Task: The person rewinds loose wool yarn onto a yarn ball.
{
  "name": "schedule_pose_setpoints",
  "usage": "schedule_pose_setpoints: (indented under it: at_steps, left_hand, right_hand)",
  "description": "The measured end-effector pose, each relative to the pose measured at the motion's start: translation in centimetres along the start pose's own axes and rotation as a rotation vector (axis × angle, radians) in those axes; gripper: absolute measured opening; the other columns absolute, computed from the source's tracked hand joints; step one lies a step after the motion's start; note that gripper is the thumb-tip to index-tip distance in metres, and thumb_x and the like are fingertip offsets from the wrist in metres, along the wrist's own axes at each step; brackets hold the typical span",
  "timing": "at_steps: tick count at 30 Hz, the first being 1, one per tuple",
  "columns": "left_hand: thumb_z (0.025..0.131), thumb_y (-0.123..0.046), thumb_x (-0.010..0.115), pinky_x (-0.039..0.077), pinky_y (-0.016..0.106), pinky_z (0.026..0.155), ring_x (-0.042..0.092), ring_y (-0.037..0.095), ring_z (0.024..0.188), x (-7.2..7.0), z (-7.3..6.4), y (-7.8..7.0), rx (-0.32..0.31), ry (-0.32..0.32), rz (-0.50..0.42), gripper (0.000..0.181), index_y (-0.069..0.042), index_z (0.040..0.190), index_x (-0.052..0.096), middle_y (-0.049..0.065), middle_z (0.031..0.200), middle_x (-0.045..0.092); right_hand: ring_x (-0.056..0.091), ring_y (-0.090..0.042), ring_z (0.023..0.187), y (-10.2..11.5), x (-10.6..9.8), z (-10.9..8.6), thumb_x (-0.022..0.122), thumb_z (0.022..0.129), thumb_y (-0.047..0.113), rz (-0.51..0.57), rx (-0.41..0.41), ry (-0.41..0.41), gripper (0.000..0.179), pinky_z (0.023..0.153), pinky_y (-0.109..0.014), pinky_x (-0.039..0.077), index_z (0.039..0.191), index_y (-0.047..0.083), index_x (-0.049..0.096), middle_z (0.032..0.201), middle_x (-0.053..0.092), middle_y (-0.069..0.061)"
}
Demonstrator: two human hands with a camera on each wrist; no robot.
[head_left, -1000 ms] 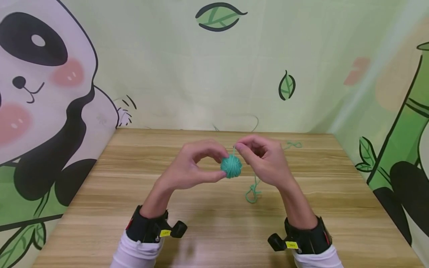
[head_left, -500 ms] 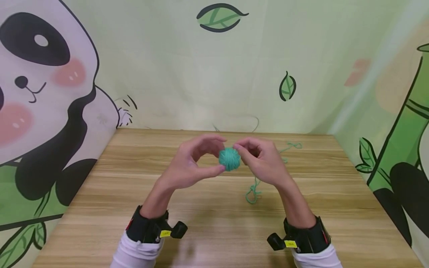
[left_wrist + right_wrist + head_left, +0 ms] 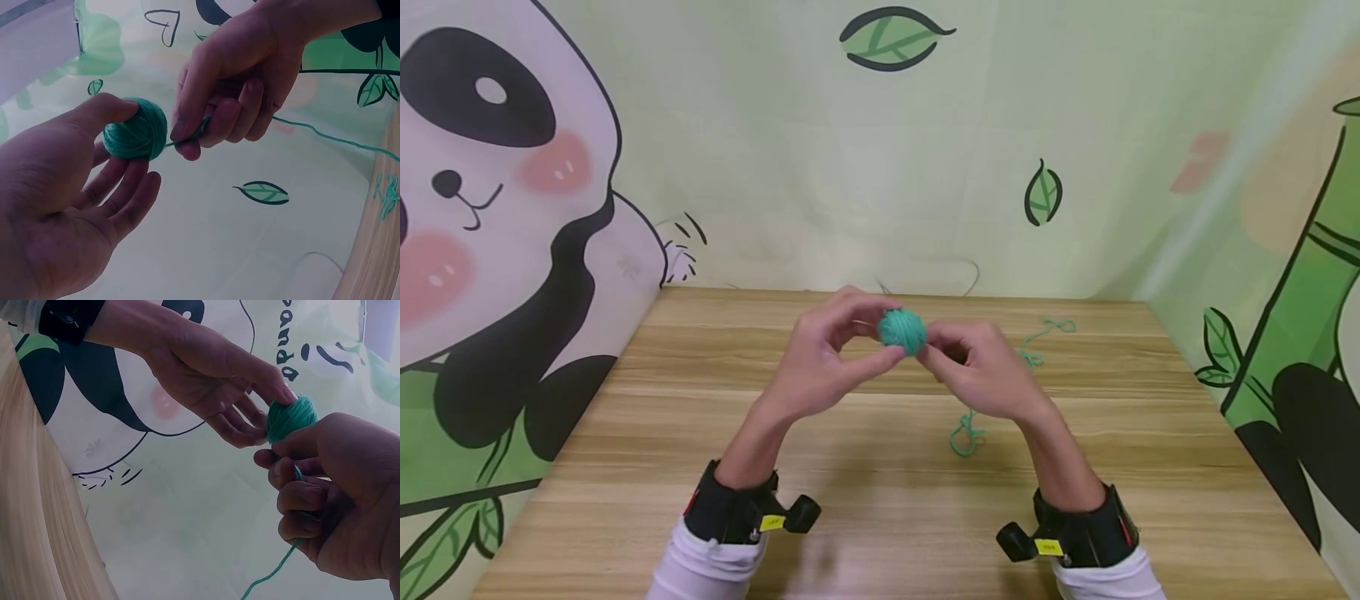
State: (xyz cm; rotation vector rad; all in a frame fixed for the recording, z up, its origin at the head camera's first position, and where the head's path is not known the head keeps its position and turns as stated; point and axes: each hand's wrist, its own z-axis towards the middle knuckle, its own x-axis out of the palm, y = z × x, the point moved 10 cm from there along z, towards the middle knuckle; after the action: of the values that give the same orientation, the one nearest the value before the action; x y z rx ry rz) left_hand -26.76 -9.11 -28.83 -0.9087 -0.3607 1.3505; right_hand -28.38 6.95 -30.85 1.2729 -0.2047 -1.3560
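A small ball of teal yarn (image 3: 902, 332) is held above the table between the thumb and fingers of my left hand (image 3: 820, 354). Close at its right side, my right hand (image 3: 985, 367) pinches the strand that comes off the ball. In the left wrist view a short stretch of yarn (image 3: 170, 145) runs from the ball to the right fingertips. From the back of the right hand a loose yarn tail (image 3: 275, 572) hangs away in the right wrist view. The right hand's other fingers are curled in toward the palm.
Loose yarn lies on the wooden table (image 3: 880, 500): a small loop (image 3: 964, 435) below the right hand and a tangled length (image 3: 1032, 358) beyond it. A printed cloth backdrop (image 3: 760, 150) with a panda and leaves rises behind the table.
The yarn ball has moved up and slightly left with my left hand and turned. My right hand first rose above the ball's right side, then came down beside it, still pinching the strand.
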Motion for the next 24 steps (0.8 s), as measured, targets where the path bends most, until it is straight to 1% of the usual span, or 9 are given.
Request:
schedule_pose_setpoints:
  at_steps: [5, 7, 9, 12, 14, 17, 21, 24]
  left_hand:
    - [0.094, 0.007, 0.087, 0.070, 0.032, 0.098, 0.076, 0.017, 0.112, -0.40, 0.09, 0.34, -0.013, -0.045, 0.028, 0.047, -0.001, 0.138, 0.072, 0.016, 0.133, 0.067]
    - [0.094, 0.007, 0.087, 0.071, 0.034, 0.096, 0.077, 0.019, 0.112, -0.47, 0.14, 0.44, -0.015, -0.051, 0.034, 0.048, -0.001, 0.138, 0.071, 0.016, 0.135, 0.071]
    - [0.093, 0.005, 0.088, 0.071, 0.038, 0.096, 0.077, 0.020, 0.112, -0.52, 0.19, 0.47, -0.016, -0.056, 0.051, 0.048, -0.002, 0.138, 0.072, 0.015, 0.132, 0.075]
    - [0.092, 0.003, 0.091, 0.069, 0.042, 0.102, 0.076, 0.021, 0.115, -0.56, 0.21, 0.59, -0.022, -0.058, 0.084, 0.047, -0.003, 0.136, 0.073, 0.013, 0.126, 0.080]
    - [0.092, 0.001, 0.091, 0.067, 0.042, 0.108, 0.077, 0.021, 0.118, -0.57, 0.19, 0.62, -0.024, -0.059, 0.101, 0.047, -0.004, 0.135, 0.074, 0.012, 0.125, 0.080]
    - [0.093, 0.001, 0.090, 0.065, 0.038, 0.115, 0.080, 0.023, 0.122, -0.42, 0.15, 0.67, -0.027, -0.053, 0.082, 0.046, -0.004, 0.136, 0.073, 0.012, 0.128, 0.080]
    - [0.095, 0.004, 0.088, 0.067, 0.035, 0.110, 0.083, 0.026, 0.119, -0.28, 0.10, 0.79, -0.035, -0.042, 0.037, 0.046, -0.002, 0.137, 0.071, 0.015, 0.130, 0.079]
    - [0.096, 0.004, 0.087, 0.068, 0.035, 0.107, 0.083, 0.024, 0.118, -0.32, 0.10, 0.85, -0.041, -0.035, 0.015, 0.046, -0.002, 0.138, 0.071, 0.015, 0.132, 0.079]
  right_hand:
    - [0.041, -0.007, 0.057, 0.50, 0.59, 0.05, 0.068, 0.112, 0.009, 0.004, -0.027, 0.034, 0.020, 0.054, -0.022, 0.035, 0.094, 0.011, 0.077, 0.068, 0.047, 0.006]
    - [0.042, -0.006, 0.057, 0.64, 0.77, 0.08, 0.069, 0.112, 0.009, 0.006, -0.037, 0.041, 0.021, 0.054, -0.022, 0.035, 0.093, 0.011, 0.076, 0.068, 0.048, 0.006]
    - [0.042, -0.006, 0.057, 0.78, 0.86, 0.05, 0.069, 0.112, 0.008, 0.007, -0.039, 0.044, 0.021, 0.054, -0.022, 0.035, 0.092, 0.012, 0.076, 0.068, 0.049, 0.007]
    - [0.042, -0.007, 0.058, 0.92, 0.94, 0.03, 0.069, 0.112, 0.009, 0.008, -0.043, 0.048, 0.021, 0.054, -0.022, 0.035, 0.092, 0.011, 0.076, 0.068, 0.049, 0.007]
    - [0.042, -0.007, 0.058, 0.95, 0.95, 0.01, 0.069, 0.113, 0.010, 0.013, -0.040, 0.048, 0.022, 0.055, -0.023, 0.035, 0.092, 0.012, 0.075, 0.068, 0.049, 0.007]
    - [0.042, -0.008, 0.058, 0.92, 0.91, 0.01, 0.069, 0.113, 0.011, 0.023, -0.039, 0.042, 0.023, 0.055, -0.023, 0.035, 0.090, 0.012, 0.074, 0.069, 0.048, 0.006]
    - [0.041, -0.008, 0.057, 0.80, 0.78, 0.05, 0.068, 0.112, 0.008, 0.032, -0.039, 0.029, 0.023, 0.054, -0.023, 0.035, 0.090, 0.011, 0.073, 0.068, 0.047, 0.006]
    - [0.040, -0.007, 0.056, 0.72, 0.64, 0.09, 0.067, 0.112, 0.007, 0.033, -0.038, 0.018, 0.023, 0.052, -0.023, 0.033, 0.090, 0.010, 0.073, 0.067, 0.045, 0.006]
